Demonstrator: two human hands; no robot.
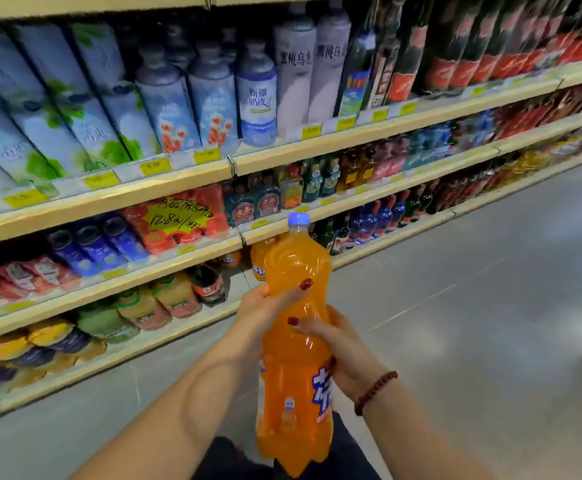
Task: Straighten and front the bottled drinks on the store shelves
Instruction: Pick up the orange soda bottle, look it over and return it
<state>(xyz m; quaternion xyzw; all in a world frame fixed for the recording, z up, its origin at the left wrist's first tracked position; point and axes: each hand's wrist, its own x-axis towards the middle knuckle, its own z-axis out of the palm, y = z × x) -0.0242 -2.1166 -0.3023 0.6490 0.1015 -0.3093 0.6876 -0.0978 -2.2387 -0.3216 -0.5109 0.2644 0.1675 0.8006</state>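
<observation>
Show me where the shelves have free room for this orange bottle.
A bare patch of low shelf lies between the dark cola bottle and the shelved orange bottle, above the left hand on the held bottle. The higher shelves are packed to the front edge. The floor is bare.

To your left, cream-edged shelving (317, 147) runs in tiers from near you toward the far right. Its front rails carry yellow price tags (155, 165). A yellow starburst sale sign (175, 218) with handwritten figures hangs on a middle tier. On your right, the grey tiled floor (490, 289) is glossy with soft reflected light.
</observation>
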